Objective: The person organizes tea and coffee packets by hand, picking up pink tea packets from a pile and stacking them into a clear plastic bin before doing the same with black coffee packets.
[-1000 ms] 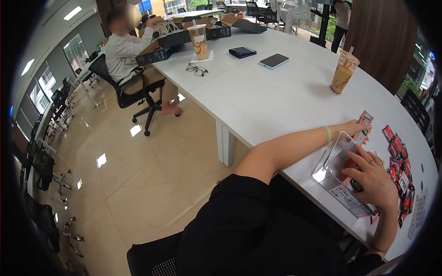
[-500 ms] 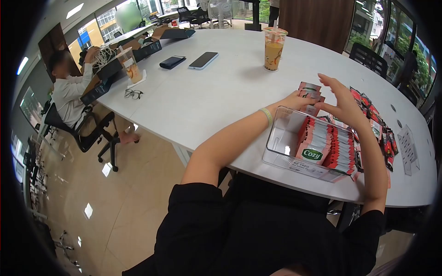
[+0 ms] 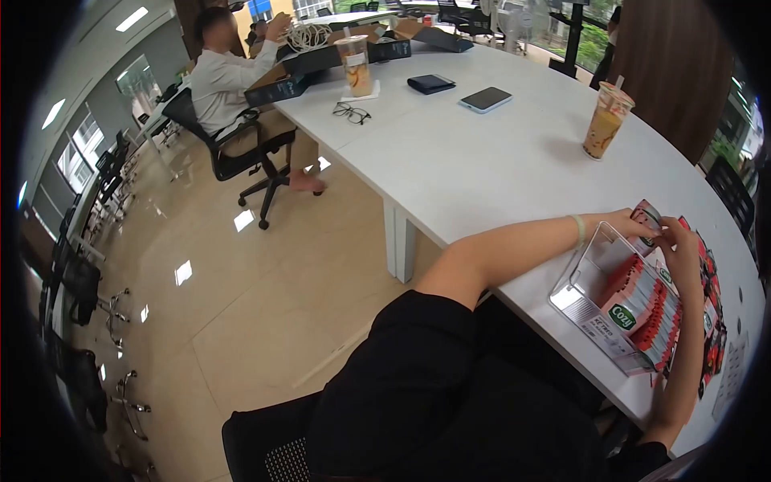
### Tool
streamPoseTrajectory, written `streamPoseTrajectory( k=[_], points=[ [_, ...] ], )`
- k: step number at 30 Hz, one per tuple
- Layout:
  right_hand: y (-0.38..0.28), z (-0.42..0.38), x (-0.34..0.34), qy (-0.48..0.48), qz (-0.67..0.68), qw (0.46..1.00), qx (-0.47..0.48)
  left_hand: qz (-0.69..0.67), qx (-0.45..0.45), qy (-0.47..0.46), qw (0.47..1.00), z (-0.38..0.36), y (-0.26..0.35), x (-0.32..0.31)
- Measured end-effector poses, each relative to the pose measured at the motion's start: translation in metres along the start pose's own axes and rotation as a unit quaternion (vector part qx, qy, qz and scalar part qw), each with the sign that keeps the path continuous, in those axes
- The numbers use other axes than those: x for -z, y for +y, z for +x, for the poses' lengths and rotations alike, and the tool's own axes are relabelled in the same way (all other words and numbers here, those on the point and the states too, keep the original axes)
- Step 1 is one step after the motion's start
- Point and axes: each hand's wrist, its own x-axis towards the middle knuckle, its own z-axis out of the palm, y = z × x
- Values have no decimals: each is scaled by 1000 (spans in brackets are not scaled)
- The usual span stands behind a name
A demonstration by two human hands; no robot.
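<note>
Past the far side of the clear plastic bin (image 3: pixel 572 299), my left hand (image 3: pixel 622 223) grips a small stack of pink-and-grey sachets (image 3: pixel 646 212). My right hand (image 3: pixel 681 241) curls over the near edge of the same stack, fingers bent against it; its fingertips are partly hidden. Inside the bin stand rows of pink and red sachets (image 3: pixel 636 296), one with a green "Cozy" label. The bin's left part holds none. More red and black sachets (image 3: pixel 713 321) lie loose on the table beyond my right forearm.
On the white table (image 3: pixel 482 161) are a drink cup (image 3: pixel 607 124), a phone (image 3: pixel 486 100), a dark wallet (image 3: pixel 431 83), glasses (image 3: pixel 352 113) and another cup (image 3: pixel 355 66). Open boxes (image 3: pixel 301 71) stand by a seated person (image 3: pixel 225 76). A printed card (image 3: pixel 729 369) is at the right.
My right hand has come down from its raised, spread pose onto the sachets in my left hand. The view has swung left, so the table things appear farther right.
</note>
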Motion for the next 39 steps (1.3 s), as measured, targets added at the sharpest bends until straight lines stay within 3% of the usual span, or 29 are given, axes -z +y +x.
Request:
streamPoseTrajectory(
  k=[1,3,5,6,7,8,9,10,11,12,14,16,18,19,24,27,30,35,38,39],
  points=[
    [1,0,2,3,5,999,-32,-1,-1,3,1000,3,-6,-2],
    [-7,3,8,13,-15,999,-36,-128,-79,97,984,10,-19,-11],
    [-12,3,15,37,-56,997,-30,-50,0,42,998,-16,12,-6],
    [-8,4,17,61,-55,996,-24,-108,-58,3,992,-1,-4,-2],
    [-9,6,23,74,-66,995,-16,-34,11,1,999,-14,12,-1],
    [-8,5,31,73,-63,995,-18,21,-86,-81,993,7,-17,13],
    [-13,5,39,85,-32,995,-37,32,10,-36,999,0,1,6],
    [-23,5,51,72,-20,993,-88,-63,-19,-52,996,-6,7,-1],
    [-23,5,55,115,37,990,-69,-70,-11,-54,996,-8,11,-2],
    [-28,0,61,120,28,989,-84,-74,-7,-71,995,-7,11,-7],
    [-45,3,77,117,154,980,-41,-90,8,-33,995,-15,19,-5],
    [-53,1,92,76,192,979,-5,-88,39,-7,995,-30,28,1],
    [-66,-10,106,-89,214,971,65,-97,87,13,991,-25,33,-10],
    [-81,-13,104,-110,184,973,80,-132,40,-11,990,-16,25,-9],
    [-128,-19,70,-206,88,968,111,-108,24,-28,993,-13,16,0],
    [-136,-28,61,-361,10,921,149,-89,23,-30,995,-9,13,-1],
    [-131,-33,56,-348,-33,925,149,-65,36,-36,997,-11,17,-2],
    [-120,-16,68,-344,29,933,103,-80,32,-49,995,-13,18,-3],
    [-89,-2,65,-250,57,966,26,-21,-9,0,1000,-21,26,-11],
    [-74,0,52,-127,10,991,33,-8,-10,-12,1000,-19,22,-10]
  ],
)
